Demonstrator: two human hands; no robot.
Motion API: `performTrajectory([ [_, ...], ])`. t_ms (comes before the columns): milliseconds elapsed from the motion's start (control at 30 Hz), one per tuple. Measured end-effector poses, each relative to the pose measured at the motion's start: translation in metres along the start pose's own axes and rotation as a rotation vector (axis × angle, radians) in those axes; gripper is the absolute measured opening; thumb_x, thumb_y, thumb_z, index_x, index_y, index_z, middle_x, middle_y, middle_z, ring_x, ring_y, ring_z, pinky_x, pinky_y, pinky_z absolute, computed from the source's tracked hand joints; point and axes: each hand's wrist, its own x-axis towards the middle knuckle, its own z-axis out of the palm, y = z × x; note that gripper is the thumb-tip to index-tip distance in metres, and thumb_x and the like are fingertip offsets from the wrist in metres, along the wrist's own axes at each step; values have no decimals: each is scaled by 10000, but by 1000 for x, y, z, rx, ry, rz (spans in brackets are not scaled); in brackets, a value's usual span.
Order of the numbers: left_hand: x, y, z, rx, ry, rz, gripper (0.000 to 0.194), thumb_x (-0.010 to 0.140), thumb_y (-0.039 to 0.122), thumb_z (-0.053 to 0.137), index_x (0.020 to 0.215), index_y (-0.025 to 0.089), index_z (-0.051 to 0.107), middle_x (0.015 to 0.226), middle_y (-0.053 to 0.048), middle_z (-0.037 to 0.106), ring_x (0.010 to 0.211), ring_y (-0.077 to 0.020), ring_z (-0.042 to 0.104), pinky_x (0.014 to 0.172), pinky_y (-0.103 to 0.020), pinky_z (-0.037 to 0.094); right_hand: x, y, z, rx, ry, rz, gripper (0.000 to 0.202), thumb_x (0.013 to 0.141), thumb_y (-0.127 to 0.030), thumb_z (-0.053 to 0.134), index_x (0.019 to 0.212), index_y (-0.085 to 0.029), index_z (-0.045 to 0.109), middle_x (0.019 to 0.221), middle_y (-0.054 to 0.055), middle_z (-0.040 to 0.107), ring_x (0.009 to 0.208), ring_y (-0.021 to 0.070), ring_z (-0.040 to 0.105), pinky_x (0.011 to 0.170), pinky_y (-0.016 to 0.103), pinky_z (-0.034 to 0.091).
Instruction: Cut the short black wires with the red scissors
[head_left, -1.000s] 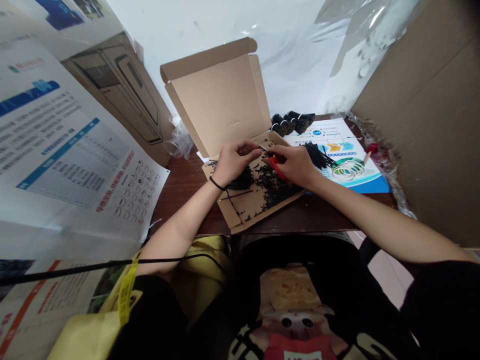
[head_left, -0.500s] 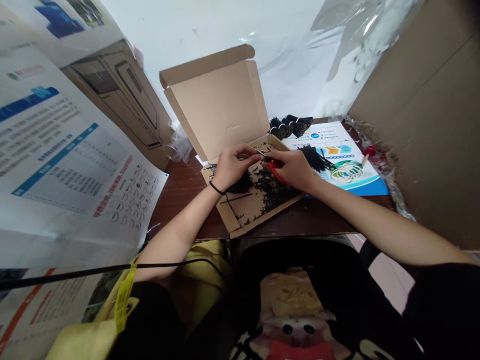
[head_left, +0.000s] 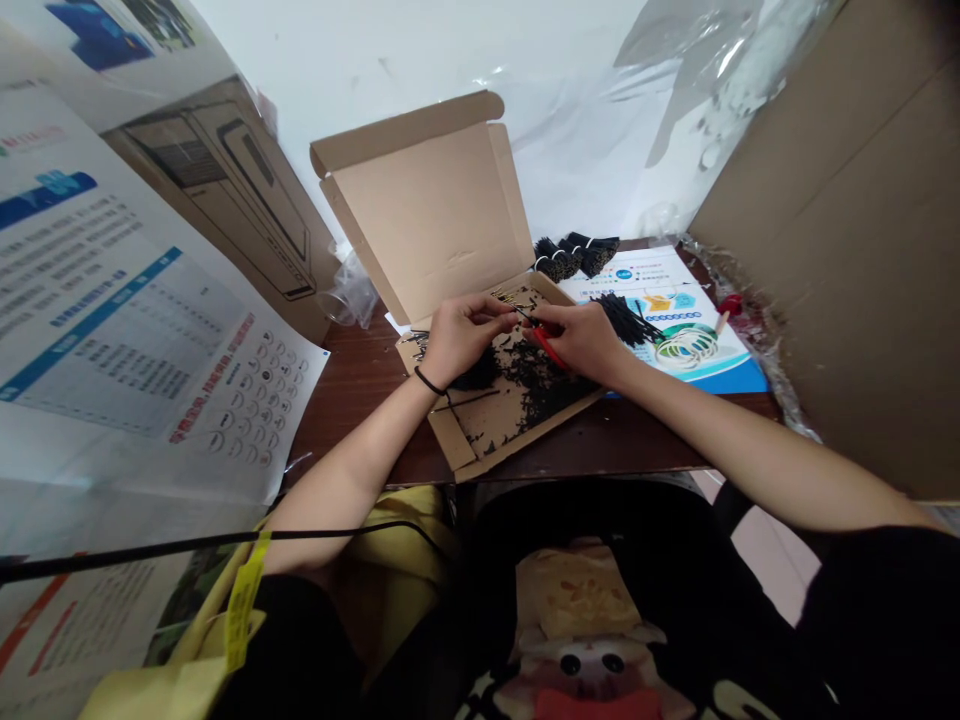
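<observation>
Behind a dark brown table (head_left: 360,370), white plastic sheeting covers the wall, with a printed sheet (head_left: 135,300) at the left and a big cardboard panel (head_left: 840,230) at the right. An open cardboard box (head_left: 451,445) sits on the tabletop, its lid (head_left: 427,210) tilted up at the back and its floor strewn with black scraps (head_left: 544,395). Over it, the left hand (head_left: 459,338) has thumb and fingertips drawn together on a thin dark piece (head_left: 524,314) (too small to make out in detail). Just beside, the right hand (head_left: 585,335) is curled around red-handled scissors (head_left: 551,350), which point toward the left fingertips; whether the blades are apart, I cannot tell. More black pieces (head_left: 480,370) lie in the box under the left hand. Tied black bundles (head_left: 576,255) stand behind the box, near a colourful leaflet (head_left: 697,285) bearing pale loops (head_left: 686,345)
</observation>
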Motion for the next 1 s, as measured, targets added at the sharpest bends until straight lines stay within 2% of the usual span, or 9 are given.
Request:
performTrajectory([
  [200,0,2,0,-12,-8,-5,235,732,351,715,804,131,679,738,-54,714,672,-130,670,615,-232,530,1,0,0,-104,46,14,233,795,-355,563,839,-209,739,567,5,595,507,93,404,538,262,287],
  [467,1,2,-1,-39,-16,-22,203,782,325,665,858,136,666,747,-51,711,676,-130,677,642,-245,544,1,1,3,-62,92,14,262,801,-396,575,889,-196,720,614,14,609,535,103,445,551,257,319],
  [733,1,3,-1,-35,-57,30,208,820,335,620,858,138,673,765,-53,710,684,-129,674,626,-232,527,0,-4,-1,-26,29,-3,277,799,-391,582,931,-190,719,608,2,580,545,99,423,555,258,321],
  [1000,0,5,-1,9,-46,19,200,820,323,615,851,135,675,743,-47,708,650,-112,644,606,-222,504,1,1,2,-13,21,-3,280,787,-393,591,945,-205,724,588,-10,565,526,92,416,541,254,316],
])
